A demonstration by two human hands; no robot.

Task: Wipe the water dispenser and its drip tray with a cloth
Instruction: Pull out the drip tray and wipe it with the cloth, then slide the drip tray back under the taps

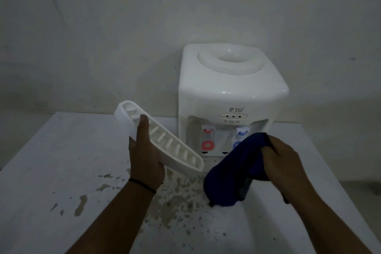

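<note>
A white tabletop water dispenser (pixel 228 97) stands against the wall, with a red tap on its left and a blue tap on its right. My left hand (pixel 144 154) holds the white slotted drip tray (pixel 171 144) in the air, tilted, to the left of the dispenser's front. My right hand (pixel 282 163) grips a dark blue cloth (pixel 233 177) that hangs down in front of the blue tap, its lower end near the table. The cloth and the tray are a little apart.
The dispenser sits on a white table (pixel 51 161) with worn, flaking patches and spots in front of me. A plain grey wall (pixel 103 37) stands right behind. The table's back edge runs behind the dispenser.
</note>
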